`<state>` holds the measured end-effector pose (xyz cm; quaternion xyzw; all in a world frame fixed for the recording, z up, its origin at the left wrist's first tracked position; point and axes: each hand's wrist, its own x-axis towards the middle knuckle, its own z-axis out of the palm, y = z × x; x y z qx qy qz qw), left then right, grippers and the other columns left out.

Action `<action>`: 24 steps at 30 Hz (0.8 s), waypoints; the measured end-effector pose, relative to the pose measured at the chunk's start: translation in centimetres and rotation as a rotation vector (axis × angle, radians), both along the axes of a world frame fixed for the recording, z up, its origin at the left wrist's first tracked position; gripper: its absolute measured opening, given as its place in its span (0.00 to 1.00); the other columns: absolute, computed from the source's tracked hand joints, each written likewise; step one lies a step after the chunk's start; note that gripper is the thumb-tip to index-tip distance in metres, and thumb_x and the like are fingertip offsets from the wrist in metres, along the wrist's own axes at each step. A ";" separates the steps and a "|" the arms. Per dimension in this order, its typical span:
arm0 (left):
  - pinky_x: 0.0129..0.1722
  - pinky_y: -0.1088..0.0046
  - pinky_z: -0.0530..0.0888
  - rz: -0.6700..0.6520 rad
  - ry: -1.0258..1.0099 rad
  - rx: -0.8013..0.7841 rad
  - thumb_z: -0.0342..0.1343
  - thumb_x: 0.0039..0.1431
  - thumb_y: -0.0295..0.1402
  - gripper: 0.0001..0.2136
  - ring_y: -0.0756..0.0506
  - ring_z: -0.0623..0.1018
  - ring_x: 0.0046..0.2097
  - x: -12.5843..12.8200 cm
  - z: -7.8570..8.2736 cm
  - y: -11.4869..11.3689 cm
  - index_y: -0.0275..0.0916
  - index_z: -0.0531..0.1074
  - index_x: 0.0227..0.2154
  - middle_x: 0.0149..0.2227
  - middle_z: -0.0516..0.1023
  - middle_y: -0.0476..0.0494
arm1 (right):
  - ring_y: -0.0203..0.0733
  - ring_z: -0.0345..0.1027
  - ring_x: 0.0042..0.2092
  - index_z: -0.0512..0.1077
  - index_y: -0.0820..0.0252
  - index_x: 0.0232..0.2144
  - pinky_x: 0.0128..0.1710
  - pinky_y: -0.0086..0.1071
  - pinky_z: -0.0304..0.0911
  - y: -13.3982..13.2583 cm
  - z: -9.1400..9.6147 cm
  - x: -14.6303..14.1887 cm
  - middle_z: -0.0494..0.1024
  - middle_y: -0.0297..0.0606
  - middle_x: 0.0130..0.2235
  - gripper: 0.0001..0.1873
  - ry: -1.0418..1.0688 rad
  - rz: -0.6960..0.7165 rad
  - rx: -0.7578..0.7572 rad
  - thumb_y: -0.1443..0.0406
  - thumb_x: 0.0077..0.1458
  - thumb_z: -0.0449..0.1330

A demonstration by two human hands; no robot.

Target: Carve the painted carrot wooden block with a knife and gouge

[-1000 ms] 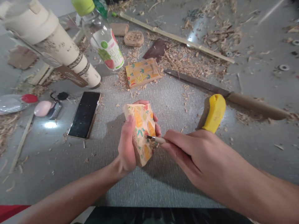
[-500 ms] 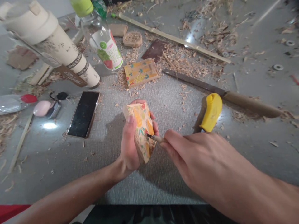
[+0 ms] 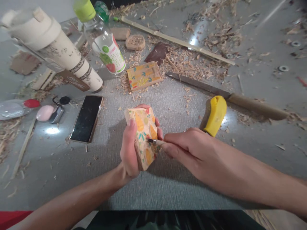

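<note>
My left hand [image 3: 130,150] is wrapped round a painted wooden block [image 3: 144,127], thumb along its left edge and fingertips showing at its right side. Orange, teal, green and red marks cover the block's upper face. In my right hand [image 3: 189,148] I pinch a small paintbrush [image 3: 155,141] with a pale handle, metal ferrule and dark tip. Its tip is at the block's face, close to the teal strokes; whether it touches cannot be made out. Beyond the block lies a second painted wooden piece [image 3: 144,76], orange with teal and yellow marks.
Left of the block is a phone [image 3: 86,118]; behind it stand a cream tumbler [image 3: 69,57] and a labelled plastic bottle [image 3: 109,48]. A yellow handle [image 3: 216,115] and a long file [image 3: 203,87] lie at right. Wood shavings [image 3: 187,65] and a thin bamboo stick [image 3: 172,38] are farther back.
The block has turned slightly and shifted a little left with my left hand. My right hand and the brush have moved slightly left, and the right wrist has swung lower.
</note>
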<state>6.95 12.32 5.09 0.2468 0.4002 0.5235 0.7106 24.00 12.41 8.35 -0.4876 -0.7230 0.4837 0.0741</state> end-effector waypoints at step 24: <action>0.34 0.64 0.80 -0.011 0.042 -0.023 0.56 0.68 0.51 0.20 0.40 0.83 0.36 -0.9 -0.3 0.4 0.47 0.70 0.56 0.40 0.81 0.41 | 0.32 0.58 0.22 0.72 0.56 0.31 0.24 0.33 0.48 -0.2 -0.8 -0.1 0.68 0.28 0.23 0.20 0.058 -0.048 0.089 0.57 0.76 0.52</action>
